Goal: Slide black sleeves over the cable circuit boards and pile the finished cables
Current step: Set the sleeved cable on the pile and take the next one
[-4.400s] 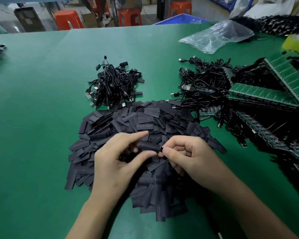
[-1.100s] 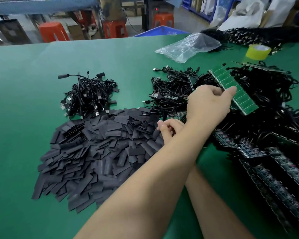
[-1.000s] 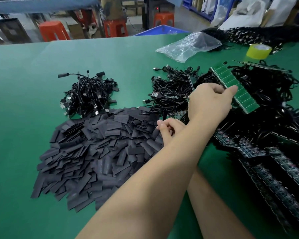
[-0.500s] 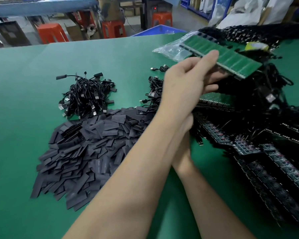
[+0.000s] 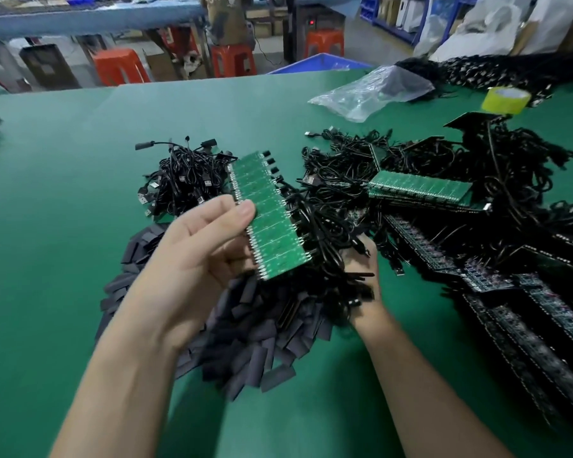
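Left grip (image 5: 196,256) pinched a green circuit board panel (image 5: 272,219) at its left edge, thumb on the face. The panel was tilted and raised over the black sleeves (image 5: 262,342) heaped on the green desk (image 5: 63,226). Black cables (image 5: 325,233) hung off its right edge onto the right grip (image 5: 361,276); the fingers were buried and the hold unclear. A separate cable pile (image 5: 182,180) sat behind. More panels (image 5: 420,190) lay to the right, with a yellow tape roll (image 5: 505,100) and a plastic bag (image 5: 371,90) beyond.

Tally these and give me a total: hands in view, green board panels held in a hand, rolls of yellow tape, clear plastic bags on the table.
2 hands: left hand, right hand
1 green board panel, gripped by the left hand
1 yellow tape roll
1 clear plastic bag
Total: 5
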Demonstrator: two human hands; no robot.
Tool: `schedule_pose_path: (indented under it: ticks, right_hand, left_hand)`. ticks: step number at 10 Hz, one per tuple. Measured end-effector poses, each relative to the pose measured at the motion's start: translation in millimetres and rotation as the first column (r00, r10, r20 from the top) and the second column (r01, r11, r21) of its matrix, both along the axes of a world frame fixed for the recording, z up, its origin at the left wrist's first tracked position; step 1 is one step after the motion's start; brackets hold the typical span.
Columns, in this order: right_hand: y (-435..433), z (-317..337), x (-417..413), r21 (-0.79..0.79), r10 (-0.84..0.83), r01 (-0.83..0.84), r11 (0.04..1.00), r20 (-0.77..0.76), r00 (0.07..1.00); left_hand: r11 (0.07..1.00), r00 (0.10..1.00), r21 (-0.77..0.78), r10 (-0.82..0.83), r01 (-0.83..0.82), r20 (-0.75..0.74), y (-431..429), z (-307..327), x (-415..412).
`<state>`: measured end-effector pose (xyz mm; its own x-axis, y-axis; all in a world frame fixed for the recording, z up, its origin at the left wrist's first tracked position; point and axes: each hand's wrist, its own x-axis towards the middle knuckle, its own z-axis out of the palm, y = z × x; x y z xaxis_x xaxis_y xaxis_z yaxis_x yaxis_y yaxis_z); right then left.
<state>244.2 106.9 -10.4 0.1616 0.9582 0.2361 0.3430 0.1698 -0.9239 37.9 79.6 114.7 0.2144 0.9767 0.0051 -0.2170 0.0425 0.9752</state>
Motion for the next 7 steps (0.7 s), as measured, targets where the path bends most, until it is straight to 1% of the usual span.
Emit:
schedule_pose_path:
  ticks: [1,2,3,4,5,6,7]
  right_hand:
    - [8,20,-6,0.127,-0.014,0.011,0.992,0.019,1.000]
    - [11,35,-3,0.182,-0.128,0.117,0.976,0.049,0.991]
    - [0,68,3,0.228,-0.205,0.196,0.954,0.016,0.979]
    - [-39,107,-5,0.441,0.000,-0.007,0.897,0.015,1.000]
    - [-72,133,-31,0.492,0.144,-0.286,0.822,0.306,0.941]
    - [-65,149,-49,0.163,0.209,-0.299,0.940,0.418,0.884]
    - [-78,134,-49,0.483,-0.038,-0.171,0.859,0.394,0.918]
  left_hand:
    - [0.993,0.998,0.108,-0.045,0.050,-0.053,-6,19,-14]
    - [0.973,0.991,0.197,-0.106,0.121,-0.084,-13,43,-18]
    - [0.969,0.976,0.184,-0.132,0.163,-0.172,-20,64,-17]
    - [0.982,0.975,0.170,-0.048,0.085,-0.215,-24,69,-15]
    - [0.991,0.978,0.130,-0.006,0.034,-0.209,-27,65,-9]
    - [0.993,0.970,0.113,0.053,-0.027,-0.235,-34,62,-2]
    - [0.982,0.933,0.179,0.122,-0.064,-0.338,-39,60,2]
